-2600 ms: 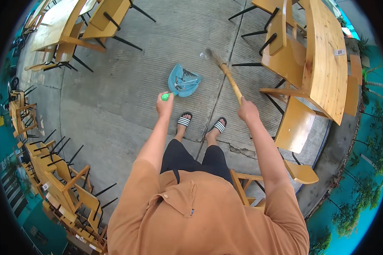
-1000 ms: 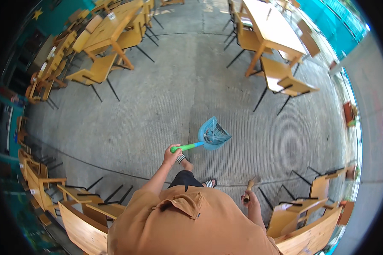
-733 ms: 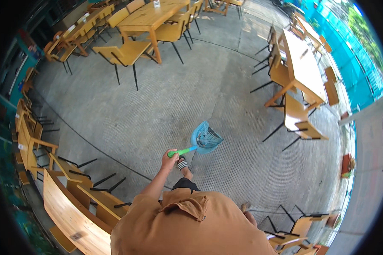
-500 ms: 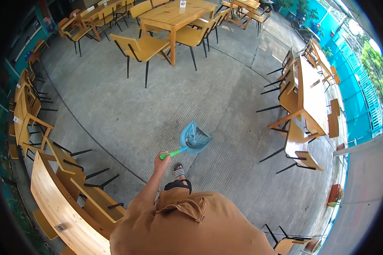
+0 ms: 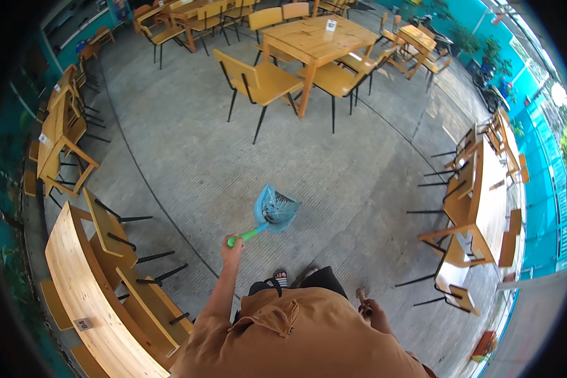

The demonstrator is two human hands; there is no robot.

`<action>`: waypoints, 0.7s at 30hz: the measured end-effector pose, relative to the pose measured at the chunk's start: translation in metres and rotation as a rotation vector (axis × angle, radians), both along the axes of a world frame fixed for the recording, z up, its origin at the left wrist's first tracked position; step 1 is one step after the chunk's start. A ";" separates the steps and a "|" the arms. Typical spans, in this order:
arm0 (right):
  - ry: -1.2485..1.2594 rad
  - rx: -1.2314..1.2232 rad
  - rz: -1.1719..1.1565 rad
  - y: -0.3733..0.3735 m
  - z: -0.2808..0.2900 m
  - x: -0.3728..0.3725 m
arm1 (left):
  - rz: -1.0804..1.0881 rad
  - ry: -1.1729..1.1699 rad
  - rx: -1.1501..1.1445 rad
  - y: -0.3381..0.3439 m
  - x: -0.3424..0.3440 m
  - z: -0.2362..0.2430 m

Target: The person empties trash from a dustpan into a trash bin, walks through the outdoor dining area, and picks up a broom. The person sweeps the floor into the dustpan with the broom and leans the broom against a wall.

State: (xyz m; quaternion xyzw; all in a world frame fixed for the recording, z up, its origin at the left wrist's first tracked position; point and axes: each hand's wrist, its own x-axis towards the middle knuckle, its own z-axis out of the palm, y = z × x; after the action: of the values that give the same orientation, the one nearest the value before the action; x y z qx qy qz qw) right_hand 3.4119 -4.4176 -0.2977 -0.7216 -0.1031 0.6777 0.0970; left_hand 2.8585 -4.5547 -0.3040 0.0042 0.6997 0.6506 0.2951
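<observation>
Now your view has swung leftward from half a second ago, and your right hand (image 5: 375, 309), hidden behind your torso then, shows again at about 3 o'clock from your chest. Both sandals (image 5: 280, 276) are in sight too, where only one was. The blue dustpan (image 5: 285, 219) has moved with you and sits at 12 o'clock, above or on the concrete floor (image 5: 201, 157) (I can't tell whether it touches). What looks like dark litter (image 5: 271, 215) lies inside, so I judge this to be carrying rather than sweeping, and a level pan matters.

Your left hand (image 5: 232, 249) is out at 11 o'clock, its fingers wrapped around the green handle (image 5: 246, 237), your forearm (image 5: 227, 283) reaching well forward. The handle slopes up from there toward 2 o'clock, and the pan's mouth faces that way as well. Your right arm hangs lower and closer to your side, its fingers closed on the wooden broom (image 5: 360, 294); the bristles can't be made out.
</observation>
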 end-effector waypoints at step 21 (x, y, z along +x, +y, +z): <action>0.257 -0.285 -0.377 0.369 -0.134 -0.279 | 0.667 0.076 0.003 0.068 -0.177 0.073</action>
State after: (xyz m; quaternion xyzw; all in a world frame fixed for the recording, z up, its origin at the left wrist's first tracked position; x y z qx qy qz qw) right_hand 3.1328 -4.0484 -0.4316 -0.6423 0.1426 0.7415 0.1314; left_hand 2.6815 -4.4864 -0.2314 -0.2004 0.6722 0.7116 0.0398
